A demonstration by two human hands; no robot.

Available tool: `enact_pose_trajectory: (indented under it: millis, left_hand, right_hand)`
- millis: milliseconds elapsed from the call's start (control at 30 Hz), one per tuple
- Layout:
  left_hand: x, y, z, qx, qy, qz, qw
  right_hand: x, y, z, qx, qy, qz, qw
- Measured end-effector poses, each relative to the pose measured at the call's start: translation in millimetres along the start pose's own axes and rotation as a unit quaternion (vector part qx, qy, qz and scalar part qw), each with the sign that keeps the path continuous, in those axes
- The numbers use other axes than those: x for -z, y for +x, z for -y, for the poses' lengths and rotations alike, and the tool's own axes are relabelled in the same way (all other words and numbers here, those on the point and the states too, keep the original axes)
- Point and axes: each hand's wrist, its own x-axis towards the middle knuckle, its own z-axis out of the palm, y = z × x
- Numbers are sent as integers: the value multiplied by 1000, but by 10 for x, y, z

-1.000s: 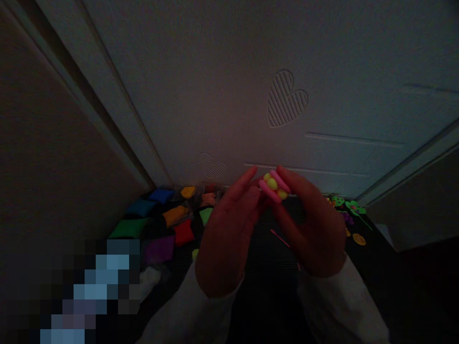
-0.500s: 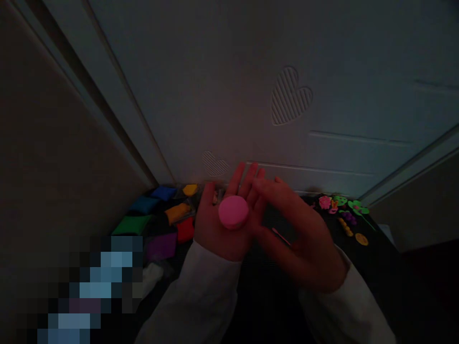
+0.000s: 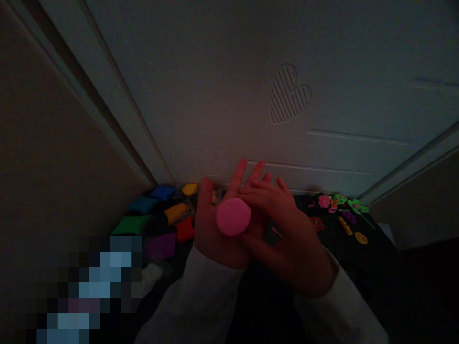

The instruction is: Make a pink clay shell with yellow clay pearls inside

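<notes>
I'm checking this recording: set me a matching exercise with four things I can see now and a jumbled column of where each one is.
Things
1. pink disc
2. larger striped heart
3. purple packet
4. green flower with a long stem

Places
A. on the pale upright panel
B. on the dark surface, to the right of the right hand
C. over the palm of the left hand
D. to the left of the left hand, beside other coloured packets

Pairs: 1-C, 2-A, 3-D, 4-B

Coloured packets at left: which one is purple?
The purple packet, lying between the green packet and the red packet, lower in view than both; no other visible packet is purple.
</notes>
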Motion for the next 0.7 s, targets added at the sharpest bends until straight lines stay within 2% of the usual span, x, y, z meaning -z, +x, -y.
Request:
enact_pose_trajectory:
  millis: [200,367,433,533,700]
  left_hand:
    - [30,17,-58,60,27,-42,997]
    - [20,-17,-142,22,137,30,990]
    - [13,-39,-156,20,167,32,985]
    - [7,-75,-176,19,189,35,981]
    - [-8,-134,-221,27,186,105,977]
  right_hand:
    - [84,-10,-82,6,-25,-40,999]
    - [182,-25,-151,31,-94,-63,993]
    - [219,-34,-141,45,-98,-60,992]
    - [272,-53,-100,57,-104,-58,991]
    - [324,-73,-57,55,-120,-47,990]
